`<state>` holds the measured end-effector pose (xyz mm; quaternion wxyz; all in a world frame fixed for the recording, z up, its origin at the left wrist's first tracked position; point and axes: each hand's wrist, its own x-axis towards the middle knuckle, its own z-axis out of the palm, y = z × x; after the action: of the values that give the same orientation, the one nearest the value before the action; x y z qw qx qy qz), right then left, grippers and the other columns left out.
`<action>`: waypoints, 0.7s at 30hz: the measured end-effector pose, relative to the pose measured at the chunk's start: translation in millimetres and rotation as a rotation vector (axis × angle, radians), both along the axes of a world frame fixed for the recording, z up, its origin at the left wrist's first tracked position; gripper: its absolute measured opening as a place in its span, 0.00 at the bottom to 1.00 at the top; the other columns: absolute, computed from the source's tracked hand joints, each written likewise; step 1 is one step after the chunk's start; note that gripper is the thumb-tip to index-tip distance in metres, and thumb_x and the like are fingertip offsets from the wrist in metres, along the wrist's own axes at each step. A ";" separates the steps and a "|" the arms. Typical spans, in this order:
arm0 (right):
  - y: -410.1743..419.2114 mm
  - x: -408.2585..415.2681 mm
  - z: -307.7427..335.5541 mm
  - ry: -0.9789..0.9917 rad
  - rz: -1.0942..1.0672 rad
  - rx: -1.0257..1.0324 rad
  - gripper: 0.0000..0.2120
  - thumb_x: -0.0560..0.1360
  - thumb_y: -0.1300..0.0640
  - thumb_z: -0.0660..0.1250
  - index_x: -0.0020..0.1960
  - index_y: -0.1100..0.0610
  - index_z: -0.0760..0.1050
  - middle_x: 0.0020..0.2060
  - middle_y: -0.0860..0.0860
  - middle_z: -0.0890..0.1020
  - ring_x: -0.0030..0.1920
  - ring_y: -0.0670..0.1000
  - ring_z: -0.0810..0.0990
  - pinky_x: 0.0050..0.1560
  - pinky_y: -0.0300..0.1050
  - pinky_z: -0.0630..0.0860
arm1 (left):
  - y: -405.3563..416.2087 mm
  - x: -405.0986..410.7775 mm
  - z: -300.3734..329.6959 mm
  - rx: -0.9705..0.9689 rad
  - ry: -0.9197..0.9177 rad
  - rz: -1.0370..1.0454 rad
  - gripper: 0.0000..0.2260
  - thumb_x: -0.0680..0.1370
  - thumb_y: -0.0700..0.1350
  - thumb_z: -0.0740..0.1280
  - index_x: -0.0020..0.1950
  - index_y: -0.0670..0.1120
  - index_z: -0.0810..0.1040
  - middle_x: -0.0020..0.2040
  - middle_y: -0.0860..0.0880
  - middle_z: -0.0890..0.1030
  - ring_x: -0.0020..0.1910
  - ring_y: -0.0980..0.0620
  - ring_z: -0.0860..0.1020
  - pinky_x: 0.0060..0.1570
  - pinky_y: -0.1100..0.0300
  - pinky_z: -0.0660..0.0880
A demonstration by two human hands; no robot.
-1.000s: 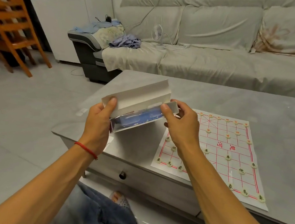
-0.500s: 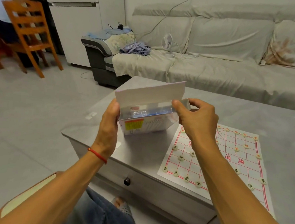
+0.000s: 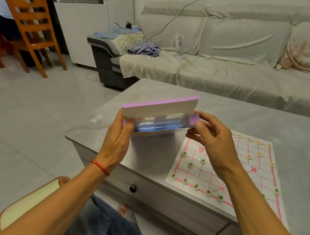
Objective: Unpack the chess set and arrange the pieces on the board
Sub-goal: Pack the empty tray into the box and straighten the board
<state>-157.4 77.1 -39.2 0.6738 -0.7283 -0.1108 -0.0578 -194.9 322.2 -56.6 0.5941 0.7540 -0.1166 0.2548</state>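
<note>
A home living room: a long covered sofa with laundry and a small fan, a wooden chair, a tiled floor.

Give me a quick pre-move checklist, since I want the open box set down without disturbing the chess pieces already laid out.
1. Box held at both ends: ok. The left hand grips one end, the right hand pinches the other.
2. Box lid flap open: ok, it stands up.
3. Box contents: cannot tell. Only a shiny blue inside shows.
4. Free spot on the coffee table: ok, bare grey top lies left of the paper chess board.
5. Pieces on the board: ok for those seen, such as the near row piece; the right forearm hides part of the board.
</note>
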 end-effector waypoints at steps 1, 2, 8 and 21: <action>-1.2 0.9 1.2 -0.007 0.001 -0.010 0.13 0.81 0.55 0.65 0.65 0.51 0.77 0.54 0.50 0.84 0.48 0.52 0.85 0.49 0.47 0.83 | 2.1 -0.4 -1.1 0.013 -0.007 -0.004 0.20 0.82 0.59 0.54 0.73 0.56 0.65 0.66 0.57 0.76 0.67 0.49 0.74 0.61 0.52 0.76; -2.0 1.5 3.3 -0.016 0.000 -0.020 0.12 0.81 0.56 0.65 0.63 0.51 0.77 0.53 0.49 0.84 0.46 0.52 0.85 0.48 0.47 0.84 | 3.4 -1.0 -1.0 0.026 -0.011 -0.002 0.21 0.82 0.60 0.54 0.73 0.56 0.65 0.66 0.57 0.75 0.67 0.49 0.74 0.61 0.52 0.76; -1.2 11.9 14.9 -0.092 0.046 -0.064 0.11 0.80 0.58 0.65 0.62 0.50 0.74 0.58 0.46 0.80 0.37 0.48 0.80 0.40 0.43 0.79 | 0.7 3.8 14.2 0.033 -0.083 0.057 0.11 0.85 0.42 0.50 0.63 0.47 0.69 0.57 0.54 0.77 0.57 0.52 0.79 0.50 0.63 0.79; 7.3 51.8 46.1 -0.266 0.082 -0.231 0.12 0.82 0.50 0.61 0.63 0.50 0.75 0.48 0.49 0.85 0.40 0.50 0.80 0.38 0.42 0.79 | 19.6 53.5 56.9 0.069 0.096 0.013 0.13 0.81 0.54 0.56 0.59 0.48 0.70 0.51 0.51 0.81 0.51 0.51 0.83 0.45 0.60 0.80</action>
<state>-105.6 84.4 6.9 0.5668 -0.7817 -0.2342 -0.1131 -141.3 341.8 0.3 0.5709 0.7862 -0.0917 0.2181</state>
